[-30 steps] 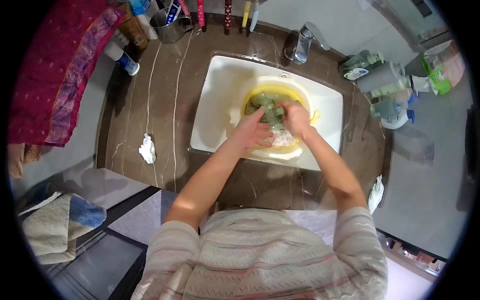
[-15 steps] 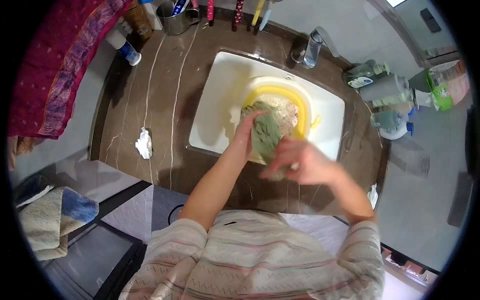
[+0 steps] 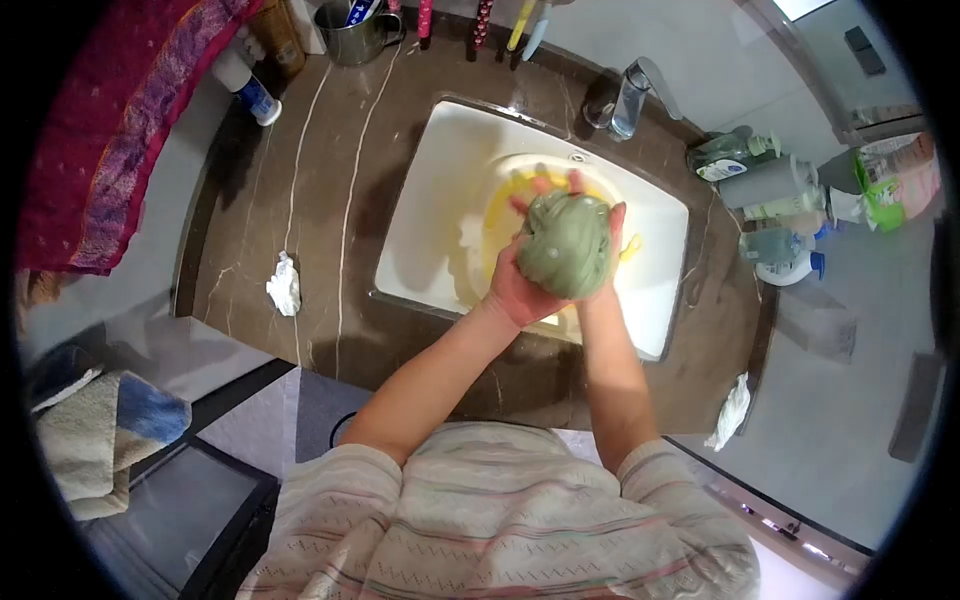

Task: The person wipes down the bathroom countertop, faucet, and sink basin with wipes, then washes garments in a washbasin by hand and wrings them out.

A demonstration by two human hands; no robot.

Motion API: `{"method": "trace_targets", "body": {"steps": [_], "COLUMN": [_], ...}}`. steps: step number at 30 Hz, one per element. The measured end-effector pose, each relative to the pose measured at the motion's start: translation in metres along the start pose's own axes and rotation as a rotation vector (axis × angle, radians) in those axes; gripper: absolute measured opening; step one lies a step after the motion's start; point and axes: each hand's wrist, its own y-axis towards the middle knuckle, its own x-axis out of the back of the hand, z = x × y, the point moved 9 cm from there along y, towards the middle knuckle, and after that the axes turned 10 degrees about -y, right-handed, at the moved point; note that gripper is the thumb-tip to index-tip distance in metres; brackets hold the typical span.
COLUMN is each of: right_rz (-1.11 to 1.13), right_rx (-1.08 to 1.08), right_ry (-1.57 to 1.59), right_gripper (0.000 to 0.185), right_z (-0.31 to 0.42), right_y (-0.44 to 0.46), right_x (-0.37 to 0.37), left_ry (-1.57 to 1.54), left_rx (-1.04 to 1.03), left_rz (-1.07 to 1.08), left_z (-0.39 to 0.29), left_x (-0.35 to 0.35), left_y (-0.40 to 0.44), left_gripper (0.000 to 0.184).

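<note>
A wet green cloth (image 3: 566, 243) is bunched into a round ball between my two hands, above the sink. My left hand (image 3: 518, 288) cups it from the left and below. On its right side my right hand (image 3: 612, 250) presses against it, with some fingertips showing beyond the cloth. Beneath them a yellow and white basin (image 3: 500, 205) stands in the white sink (image 3: 425, 205), and its contents are mostly hidden by the cloth and hands.
A faucet (image 3: 630, 98) rises behind the sink. Bottles (image 3: 765, 180) line the right side. Crumpled white tissues lie at left (image 3: 284, 284) and right (image 3: 731, 412). A metal cup (image 3: 350, 38) and a white-blue tube (image 3: 252, 92) stand at the back left.
The green cloth, first in the basin and then hanging loosely from my left hand, is now raised and gathered into a ball. My right hand has come back to it from the lower right.
</note>
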Motion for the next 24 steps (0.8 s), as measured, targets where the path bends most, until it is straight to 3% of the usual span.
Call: {"method": "trace_targets", "body": {"steps": [4, 7, 10, 13, 16, 19, 22, 24], "right_rz": [-0.095, -0.294, -0.473, -0.637, -0.738, -0.722, -0.624, -0.693], "right_rx": [-0.067, -0.186, -0.274, -0.305, -0.079, -0.125, -0.235, -0.173], "right_ry": [-0.166, -0.763, -1.002, -1.447, -1.877, -1.288, -1.357, -1.177], "right_gripper": [0.034, 0.025, 0.02, 0.02, 0.024, 0.036, 0.039, 0.044], "right_z": [0.028, 0.038, 0.03, 0.023, 0.031, 0.015, 0.013, 0.034], "right_y": [0.013, 0.017, 0.016, 0.008, 0.0, -0.023, -0.038, -0.038], "right_x": [0.028, 0.03, 0.055, 0.093, 0.106, 0.111, 0.091, 0.066], "left_ry": [0.017, 0.615, 1.111, 1.796, 2.247, 2.477, 2.591, 2.319], "left_rx": [0.054, 0.121, 0.061, 0.085, 0.17, 0.436, 0.623, 0.196], "left_rz": [-0.024, -0.176, -0.397, -0.624, -0.756, -0.687, -0.504, -0.418], "left_z": [0.009, -0.002, -0.026, -0.065, -0.071, -0.065, -0.064, -0.071], "left_x": [-0.012, 0.003, 0.007, 0.046, 0.034, 0.025, 0.025, 0.013], "left_y": [-0.006, -0.004, 0.001, 0.008, 0.009, 0.01, 0.013, 0.015], "left_gripper": [0.055, 0.059, 0.05, 0.045, 0.044, 0.05, 0.062, 0.07]}}
